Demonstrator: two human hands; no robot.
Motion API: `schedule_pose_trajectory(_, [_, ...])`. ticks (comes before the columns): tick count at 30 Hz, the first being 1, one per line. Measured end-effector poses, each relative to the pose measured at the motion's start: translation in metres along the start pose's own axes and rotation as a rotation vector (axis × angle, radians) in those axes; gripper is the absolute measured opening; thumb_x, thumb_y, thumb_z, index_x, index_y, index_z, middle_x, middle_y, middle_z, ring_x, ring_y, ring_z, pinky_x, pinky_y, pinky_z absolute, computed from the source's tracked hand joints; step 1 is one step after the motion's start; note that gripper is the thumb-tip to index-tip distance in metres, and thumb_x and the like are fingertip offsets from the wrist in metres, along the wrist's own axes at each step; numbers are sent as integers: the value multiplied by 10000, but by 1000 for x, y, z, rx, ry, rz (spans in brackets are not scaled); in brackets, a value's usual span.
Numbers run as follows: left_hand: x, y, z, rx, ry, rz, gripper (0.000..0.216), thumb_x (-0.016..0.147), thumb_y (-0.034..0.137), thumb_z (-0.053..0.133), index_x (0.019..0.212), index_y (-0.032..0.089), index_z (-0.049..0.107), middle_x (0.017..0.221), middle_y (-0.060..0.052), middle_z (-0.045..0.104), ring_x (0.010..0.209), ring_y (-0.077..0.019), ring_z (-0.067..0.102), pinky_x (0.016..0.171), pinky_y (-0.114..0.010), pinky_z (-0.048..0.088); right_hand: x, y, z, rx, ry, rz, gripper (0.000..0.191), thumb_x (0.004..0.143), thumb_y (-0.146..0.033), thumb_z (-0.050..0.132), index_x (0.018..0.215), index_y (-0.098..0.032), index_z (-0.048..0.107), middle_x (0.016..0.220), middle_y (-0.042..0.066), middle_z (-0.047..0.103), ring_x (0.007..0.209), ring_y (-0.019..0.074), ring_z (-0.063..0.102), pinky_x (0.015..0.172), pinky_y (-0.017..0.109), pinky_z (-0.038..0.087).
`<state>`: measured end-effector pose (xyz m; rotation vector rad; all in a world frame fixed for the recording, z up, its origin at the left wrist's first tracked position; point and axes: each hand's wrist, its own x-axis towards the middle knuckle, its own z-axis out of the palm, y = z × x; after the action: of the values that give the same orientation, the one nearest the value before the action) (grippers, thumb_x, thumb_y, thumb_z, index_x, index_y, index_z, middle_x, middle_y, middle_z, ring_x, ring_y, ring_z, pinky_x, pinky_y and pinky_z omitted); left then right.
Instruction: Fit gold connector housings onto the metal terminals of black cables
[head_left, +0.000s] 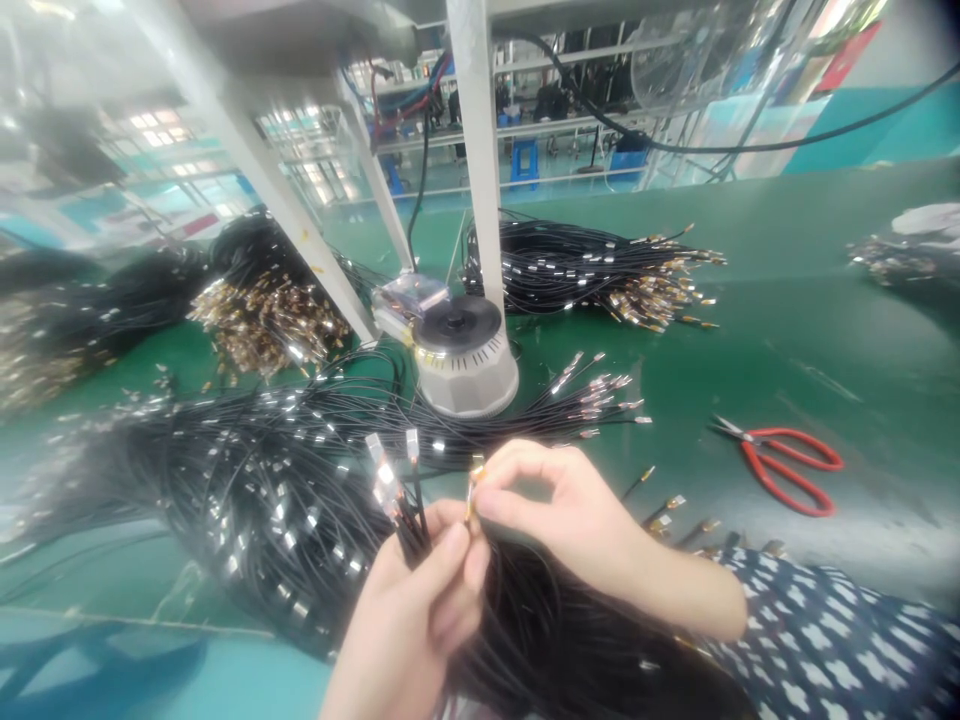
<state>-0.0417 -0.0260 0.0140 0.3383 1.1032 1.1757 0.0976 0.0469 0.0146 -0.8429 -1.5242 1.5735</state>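
Note:
My left hand (427, 590) is closed around several black cables (412, 530), whose ends with pale, shiny tags stick up above the thumb. Between its thumb and fingertips it also pinches one cable with a brass-coloured connector (472, 495). Close against it, my right hand (551, 490) pinches the upper end of that same connector between thumb and forefinger. A thick bundle of black cables (555, 620) lies beneath both hands. To the left, more black cables (262, 500) with silvery tags spread over the green table.
A grey round device with a black top (465, 360) stands behind my hands by a white post (476, 150). Red-handled pliers (787, 460) lie at the right on the green table (810, 350). Cable bundles with brass ends (652, 285) lie farther back.

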Motion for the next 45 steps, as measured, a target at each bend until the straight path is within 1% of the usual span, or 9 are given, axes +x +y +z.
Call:
schedule_pose_trajectory(10, [2, 0, 1, -27, -10, -36, 295, 747, 359, 779, 770, 150, 573, 530, 76, 469, 419, -3, 166, 381, -133, 147, 5, 6, 4, 216, -92, 94, 145, 800, -253, 667, 720, -151, 602, 809, 23, 616, 819, 156, 577, 834, 336, 460])
schedule_pose_trajectory(18, [1, 2, 4, 68, 22, 59, 310, 716, 316, 799, 711, 173, 524, 519, 36, 600, 360, 13, 201, 357, -116, 143, -4, -1, 6, -99, 67, -154, 92, 794, -145, 662, 713, -181, 637, 860, 24, 629, 944, 174, 588, 920, 337, 433])
schedule_pose_trajectory(20, [0, 2, 3, 69, 0, 53, 297, 730, 325, 787, 712, 176, 531, 510, 19, 622, 346, 11, 210, 352, -117, 144, -2, -2, 4, -87, 52, -127, 80, 764, -175, 716, 697, -188, 674, 870, 25, 646, 971, 182, 596, 938, 347, 428])
schedule_pose_trajectory(24, [1, 0, -1, 39, -95, -6, 309, 703, 368, 811, 699, 170, 573, 476, 8, 629, 327, 9, 221, 359, -124, 193, 8, 2, -2, 118, -140, -4, 107, 703, -271, 800, 697, -197, 724, 871, 18, 642, 977, 180, 594, 962, 368, 423])
schedule_pose_trajectory(29, [4, 0, -4, 20, -254, -76, 361, 621, 423, 856, 641, 159, 610, 436, 11, 598, 315, 12, 216, 362, -146, 226, 12, 0, -19, 231, -365, -119, 42, 750, -253, 774, 735, -215, 762, 934, 27, 579, 1069, 179, 544, 1030, 366, 390])
schedule_pose_trajectory(33, [6, 4, 3, 52, -309, -51, 315, 706, 443, 791, 790, 154, 694, 675, -43, 671, 329, 28, 215, 337, -159, 132, 9, -10, -45, 176, -519, -173, 413, 870, -505, 592, 630, -209, 750, 995, 73, 610, 1120, 235, 533, 1073, 421, 349])
schedule_pose_trajectory(35, [6, 5, 8, 67, -313, -37, 309, 707, 439, 789, 813, 166, 692, 729, -26, 641, 336, 35, 212, 336, -160, 127, 10, -14, -51, 114, -404, -167, 457, 860, -551, 579, 599, -205, 723, 979, 71, 620, 1079, 236, 552, 1038, 417, 381])
schedule_pose_trajectory(39, [6, 4, 16, 89, -367, -80, 316, 754, 476, 733, 752, 172, 647, 607, 14, 558, 328, 21, 209, 325, -149, 141, 15, -16, -40, -33, -109, -66, 229, 821, -425, 677, 814, -199, 708, 934, 44, 637, 938, 192, 590, 918, 370, 453])
schedule_pose_trajectory(45, [2, -1, 21, 124, -326, -125, 327, 822, 480, 656, 738, 164, 643, 538, 17, 544, 305, 5, 238, 300, -137, 182, 15, -14, -14, 35, -35, -124, 89, 797, -257, 694, 752, -184, 672, 929, 34, 620, 942, 176, 584, 932, 348, 439])
